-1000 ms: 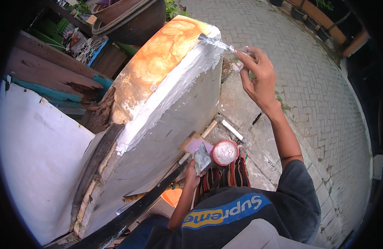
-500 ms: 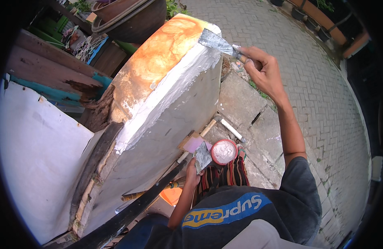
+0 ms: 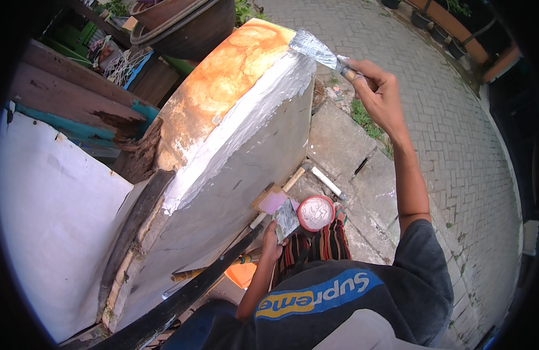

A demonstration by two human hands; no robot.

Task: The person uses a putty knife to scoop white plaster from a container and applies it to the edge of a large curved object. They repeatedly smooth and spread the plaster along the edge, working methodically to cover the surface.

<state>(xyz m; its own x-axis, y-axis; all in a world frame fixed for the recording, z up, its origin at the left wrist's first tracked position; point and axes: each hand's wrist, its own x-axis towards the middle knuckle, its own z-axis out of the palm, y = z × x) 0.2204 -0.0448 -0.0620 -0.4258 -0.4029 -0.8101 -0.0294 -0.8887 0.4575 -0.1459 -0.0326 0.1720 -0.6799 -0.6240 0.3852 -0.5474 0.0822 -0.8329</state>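
Observation:
My right hand [image 3: 379, 93] is closed around the wooden handle of a putty knife [image 3: 316, 49]. Its wide, putty-smeared blade is at the far corner of a low wall. A rough band of white putty [image 3: 246, 122] runs along the wall's edge, between the orange-stained top [image 3: 228, 70] and the grey side [image 3: 246, 163]. Low near my lap, my left hand [image 3: 271, 244] grips a flat square plate [image 3: 286, 221] coated with grey-white putty. Beside that plate stands a round red-rimmed tub [image 3: 299, 216] with white putty inside.
A dark bar [image 3: 205, 277] slants up from the lower left, near my left forearm. Large plant pots [image 3: 187, 29] stand behind the wall. A white-handled tool [image 3: 328, 184] lies on the concrete slabs [image 3: 339, 137]. Brick paving [image 3: 456, 134] spreads to the right.
My right hand and the putty knife have shifted a little to the right and the blade has moved toward the wall's outer corner. My left hand with the plate has barely moved.

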